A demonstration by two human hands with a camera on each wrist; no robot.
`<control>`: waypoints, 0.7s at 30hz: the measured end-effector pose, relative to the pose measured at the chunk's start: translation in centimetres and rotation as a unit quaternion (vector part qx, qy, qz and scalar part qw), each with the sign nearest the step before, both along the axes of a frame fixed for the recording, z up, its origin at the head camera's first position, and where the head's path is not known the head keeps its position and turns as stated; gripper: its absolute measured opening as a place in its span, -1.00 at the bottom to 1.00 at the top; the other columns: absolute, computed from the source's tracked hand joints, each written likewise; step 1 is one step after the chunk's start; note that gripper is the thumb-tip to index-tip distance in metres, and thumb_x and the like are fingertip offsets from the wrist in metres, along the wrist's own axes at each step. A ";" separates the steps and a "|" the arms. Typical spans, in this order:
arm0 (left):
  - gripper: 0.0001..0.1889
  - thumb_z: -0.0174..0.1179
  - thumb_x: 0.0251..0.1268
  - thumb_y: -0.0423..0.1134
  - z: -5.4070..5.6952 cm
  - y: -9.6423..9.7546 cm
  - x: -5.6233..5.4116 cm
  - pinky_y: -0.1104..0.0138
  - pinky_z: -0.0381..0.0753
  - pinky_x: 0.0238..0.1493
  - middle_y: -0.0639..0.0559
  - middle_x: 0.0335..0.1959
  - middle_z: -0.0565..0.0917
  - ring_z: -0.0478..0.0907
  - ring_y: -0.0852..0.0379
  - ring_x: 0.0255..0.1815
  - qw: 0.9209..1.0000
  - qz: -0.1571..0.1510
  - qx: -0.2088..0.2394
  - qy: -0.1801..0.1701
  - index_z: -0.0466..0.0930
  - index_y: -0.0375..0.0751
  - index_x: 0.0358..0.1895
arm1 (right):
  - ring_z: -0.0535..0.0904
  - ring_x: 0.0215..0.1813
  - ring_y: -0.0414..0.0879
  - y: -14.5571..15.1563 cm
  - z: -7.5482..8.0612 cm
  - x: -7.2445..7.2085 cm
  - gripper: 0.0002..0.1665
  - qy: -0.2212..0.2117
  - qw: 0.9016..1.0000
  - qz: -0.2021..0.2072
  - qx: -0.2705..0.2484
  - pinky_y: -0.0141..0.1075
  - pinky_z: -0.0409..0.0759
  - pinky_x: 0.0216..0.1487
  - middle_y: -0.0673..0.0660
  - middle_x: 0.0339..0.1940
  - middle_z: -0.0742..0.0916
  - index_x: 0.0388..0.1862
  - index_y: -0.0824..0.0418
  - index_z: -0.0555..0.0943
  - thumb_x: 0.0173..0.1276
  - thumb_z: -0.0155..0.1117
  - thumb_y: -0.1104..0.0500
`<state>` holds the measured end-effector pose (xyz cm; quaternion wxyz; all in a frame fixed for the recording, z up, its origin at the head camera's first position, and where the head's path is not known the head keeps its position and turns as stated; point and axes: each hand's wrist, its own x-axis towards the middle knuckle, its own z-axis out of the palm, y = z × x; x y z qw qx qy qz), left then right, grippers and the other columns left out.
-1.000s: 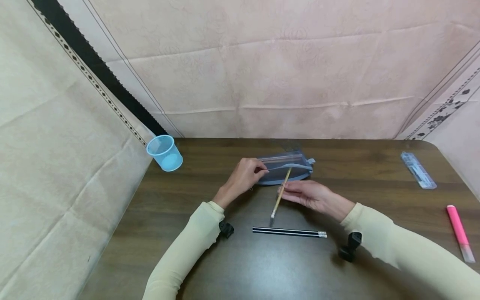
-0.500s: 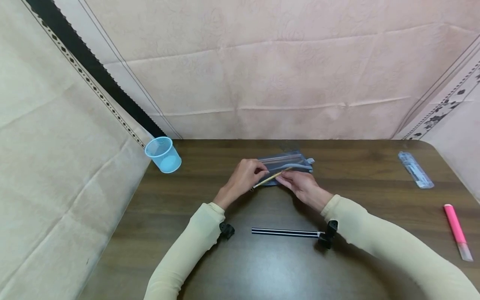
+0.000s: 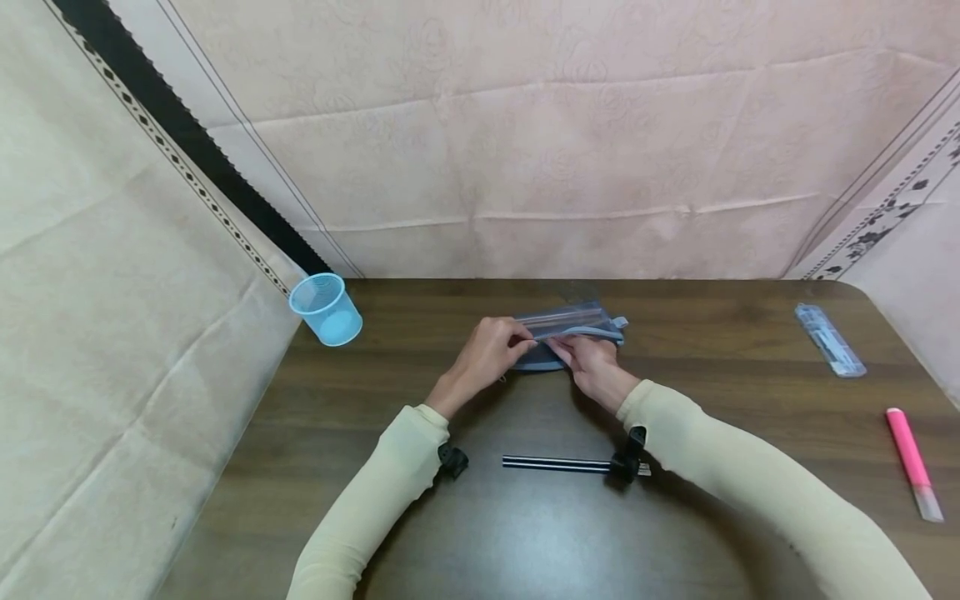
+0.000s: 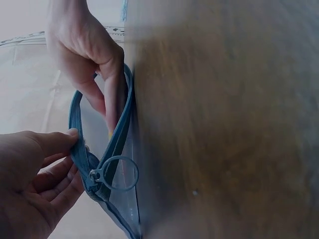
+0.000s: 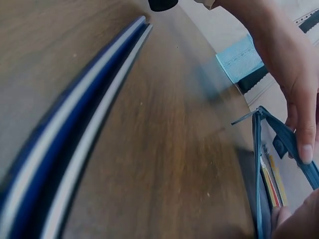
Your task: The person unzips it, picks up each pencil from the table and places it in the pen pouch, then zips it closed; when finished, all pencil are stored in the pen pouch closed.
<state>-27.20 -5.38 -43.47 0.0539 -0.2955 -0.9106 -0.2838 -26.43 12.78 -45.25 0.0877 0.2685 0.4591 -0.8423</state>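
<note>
A translucent blue zippered pencil case point(image 3: 567, 318) lies near the table's back edge with its mouth spread. My left hand point(image 3: 486, 350) pinches one zip edge between thumb and fingers, close to the ring-shaped zip pull point(image 4: 119, 188). From the other side my right hand point(image 3: 597, 369) reaches into the mouth, its fingers down between the two zip edges. At its fingertips shows a yellow pencil point(image 4: 110, 135), mostly hidden by the fingers and the case. In the right wrist view, yellow and red-striped pencils point(image 5: 271, 181) lie inside the case.
Two dark pencils with white stripes point(image 3: 555, 463) lie in front of the hands, partly under the right wrist camera point(image 3: 626, 465). A light-blue cup point(image 3: 326, 310) stands at back left. At right are a flat blue packet point(image 3: 830, 340) and a pink marker point(image 3: 909, 454).
My right hand has turned the yellow pencil from upright to lying along the case and moved left and inward, carrying it into the mouth. The left hand has kept its pinch.
</note>
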 end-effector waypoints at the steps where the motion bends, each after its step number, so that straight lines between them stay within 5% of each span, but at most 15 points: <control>1: -0.83 0.31 0.39 -0.19 0.0 0.0 0.0 0.46 0.58 -0.31 0.00 -0.25 0.77 0.57 0.24 -0.36 1.000 0.000 0.001 0.000 0.81 -0.20 -0.14 | 0.70 -0.03 -0.20 -0.2 0.0 -0.1 -0.39 -0.002 1.000 -0.003 0.002 -0.29 0.57 0.28 0.24 0.45 0.53 0.49 0.29 0.34 0.49 0.05 0.49; 8: -0.84 0.31 0.38 -0.21 0.0 0.1 0.1 0.46 0.58 -0.30 0.01 -0.25 0.76 0.56 0.23 -0.36 1.000 -0.001 0.002 -0.001 0.81 -0.19 -0.15 | 0.59 0.30 -0.13 -0.7 0.1 0.1 -0.43 -0.012 1.000 0.005 0.010 -0.34 0.57 0.27 0.21 0.45 0.54 0.46 0.29 0.39 0.51 0.02 0.48; 14: -0.85 0.31 0.38 -0.22 0.1 -0.1 0.1 0.43 0.60 -0.28 0.00 -0.25 0.77 0.56 0.22 -0.35 1.000 -0.002 -0.001 0.004 0.81 -0.20 -0.15 | 0.56 0.38 -0.01 0.0 0.8 2.4 -0.48 0.023 0.995 0.095 0.021 -0.27 0.52 0.35 0.29 0.43 0.53 0.49 0.32 0.33 0.59 -0.07 0.39; 18: -0.85 0.31 0.38 -0.22 0.1 -0.2 0.1 0.38 0.66 -0.20 -0.01 -0.23 0.78 0.60 0.22 -0.31 1.000 -0.001 -0.001 0.006 0.81 -0.19 -0.15 | 0.71 0.16 -0.07 0.5 1.2 4.5 -0.52 0.053 0.980 0.173 0.088 -0.20 0.56 0.34 0.34 0.30 0.62 0.42 0.41 0.35 0.59 0.01 0.30; 21: -0.85 0.31 0.38 -0.22 0.2 -0.3 0.0 0.37 0.67 -0.16 -0.01 -0.21 0.79 0.62 0.21 -0.28 1.000 -0.001 0.000 0.007 0.81 -0.17 -0.15 | 0.75 -0.01 -0.13 0.9 1.3 6.0 -0.55 0.093 0.948 0.246 0.182 -0.17 0.65 0.22 0.33 0.17 0.70 0.33 0.44 0.45 0.57 0.09 0.24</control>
